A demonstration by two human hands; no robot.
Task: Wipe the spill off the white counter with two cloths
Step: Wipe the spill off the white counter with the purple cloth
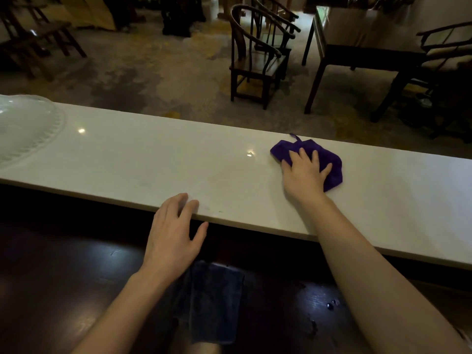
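A long white counter (153,159) runs across the view. My right hand (305,172) lies flat on a crumpled purple cloth (332,164) near the counter's far edge, fingers spread over it. My left hand (173,231) hovers at the counter's near edge with fingers apart and nothing in it. A dark blue cloth (214,300) lies on the dark lower surface (63,264) below my left wrist. A faint dull smear (219,182) shows on the counter between my hands.
A clear glass dish (25,129) sits on the counter's far left end. Beyond the counter stand dark wooden chairs (258,54) and a dark table (357,47) on a patterned floor. Small dark droplets (332,304) lie on the lower surface at right.
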